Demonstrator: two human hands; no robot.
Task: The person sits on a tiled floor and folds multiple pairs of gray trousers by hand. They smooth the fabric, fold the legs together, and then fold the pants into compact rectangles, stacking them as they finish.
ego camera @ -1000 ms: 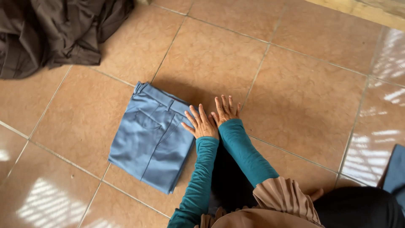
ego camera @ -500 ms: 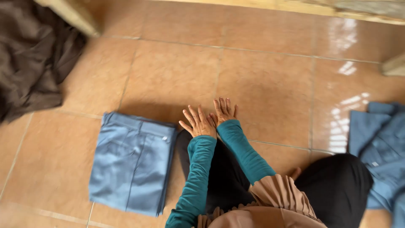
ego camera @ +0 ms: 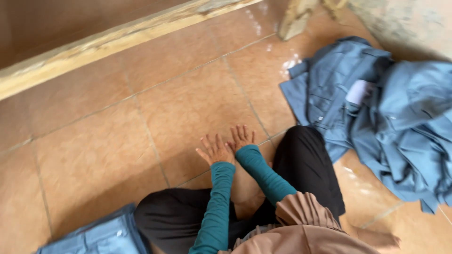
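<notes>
Both hands, left hand [ego camera: 215,150] and right hand [ego camera: 240,138], lie open and flat on the tile floor [ego camera: 179,108], looks like bracing. Folded trousers [ego camera: 94,235] sit near left, loose clothes pile [ego camera: 391,117] far right.

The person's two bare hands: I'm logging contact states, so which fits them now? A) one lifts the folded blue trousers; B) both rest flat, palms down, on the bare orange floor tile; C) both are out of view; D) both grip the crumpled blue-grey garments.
B: the left hand and the right hand lie side by side with fingers spread on the orange floor tile, holding nothing, apart from the crumpled blue-grey garments.
</notes>
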